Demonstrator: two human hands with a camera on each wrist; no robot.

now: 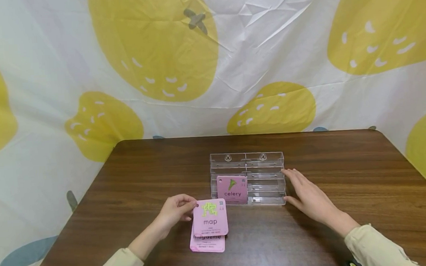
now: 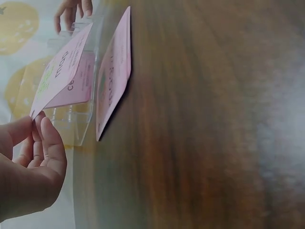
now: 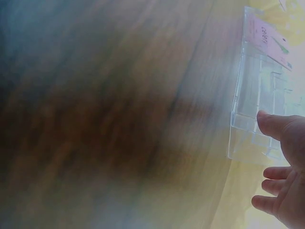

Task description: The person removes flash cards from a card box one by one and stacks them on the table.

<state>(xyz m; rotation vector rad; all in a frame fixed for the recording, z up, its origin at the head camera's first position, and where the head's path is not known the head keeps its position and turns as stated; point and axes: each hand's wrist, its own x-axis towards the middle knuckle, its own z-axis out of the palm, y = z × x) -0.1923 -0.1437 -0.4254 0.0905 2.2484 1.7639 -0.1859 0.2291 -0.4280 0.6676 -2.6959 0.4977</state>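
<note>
My left hand (image 1: 174, 210) pinches a pink flash card marked "map" (image 1: 210, 218) by its upper left corner. In the left wrist view the map card (image 2: 62, 69) is tilted and raised above the table. Below it lies a pink "magazine" card (image 1: 207, 246), partly hidden; I cannot tell how many cards are under it. A clear acrylic tiered rack (image 1: 265, 186) stands ahead, with a pink "celery" card (image 1: 232, 190) upright in its front left slot. My right hand (image 1: 312, 198) rests against the rack's right side, fingers fairly straight, thumb near the front corner.
The brown wood-grain table (image 1: 145, 165) reaches back to a white curtain with yellow lemon prints (image 1: 156, 43). The rack has two columns of stepped slots, and two round metal fittings (image 1: 263, 156) show along its back row.
</note>
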